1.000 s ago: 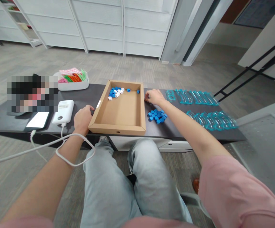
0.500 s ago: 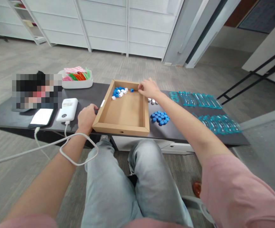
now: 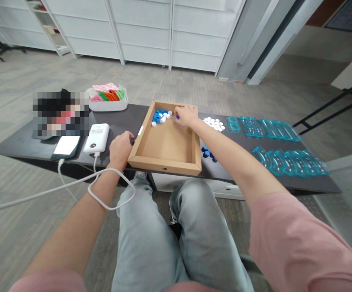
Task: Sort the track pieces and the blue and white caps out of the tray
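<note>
My right hand reaches into the far part of a shallow cardboard box. Its fingers are closed around a small blue cap-like piece at the box floor, mostly hidden by the hand. To the left of it lies a cluster of blue and white pieces in the far left corner. My left hand rests on the table against the box's left wall, fingers curled round a small black object whose kind I cannot make out.
Right of the box lie white pieces and blue pieces, partly behind my forearm. Clear teal plastic parts stand in rows farther right. At left are a white power bank with a cable, a phone and a white bin.
My right hand has moved left from the box's right wall onto the lone blue piece. My left hand stays by the box. The whole view has shifted slightly.
</note>
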Demonstrator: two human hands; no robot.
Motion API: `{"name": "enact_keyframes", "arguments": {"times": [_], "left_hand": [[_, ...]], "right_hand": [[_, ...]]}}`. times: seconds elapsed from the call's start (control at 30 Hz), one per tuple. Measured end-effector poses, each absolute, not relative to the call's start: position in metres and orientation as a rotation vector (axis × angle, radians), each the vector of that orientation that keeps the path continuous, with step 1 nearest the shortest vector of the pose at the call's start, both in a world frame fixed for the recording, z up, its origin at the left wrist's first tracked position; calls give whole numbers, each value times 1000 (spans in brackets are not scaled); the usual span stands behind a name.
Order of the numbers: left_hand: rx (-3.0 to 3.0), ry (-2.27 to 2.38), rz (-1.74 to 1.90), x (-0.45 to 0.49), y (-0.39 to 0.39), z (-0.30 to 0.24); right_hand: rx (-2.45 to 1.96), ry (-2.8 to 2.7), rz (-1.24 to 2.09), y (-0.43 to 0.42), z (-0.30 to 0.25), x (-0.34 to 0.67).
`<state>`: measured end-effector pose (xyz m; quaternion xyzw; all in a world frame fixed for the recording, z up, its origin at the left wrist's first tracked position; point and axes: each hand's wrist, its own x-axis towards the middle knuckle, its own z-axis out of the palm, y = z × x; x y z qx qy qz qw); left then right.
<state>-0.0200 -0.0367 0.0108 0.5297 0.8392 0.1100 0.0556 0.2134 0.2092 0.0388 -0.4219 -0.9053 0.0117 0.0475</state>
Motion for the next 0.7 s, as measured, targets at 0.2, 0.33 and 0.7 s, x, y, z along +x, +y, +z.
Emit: {"name": "enact_keyframes", "arguments": {"times": [0.2, 0.33, 0.7], "left_hand": [[1610, 2543, 307, -20, -37, 11], [1604, 2556, 271, -20, -36, 11], [1573, 2605, 186, -21, -34, 10]], "right_hand": [[-1019, -2453, 344, 188, 74, 305], [-1093, -2288, 504, 162, 80, 406], [-1371, -2327, 693, 137, 20, 502]]}}
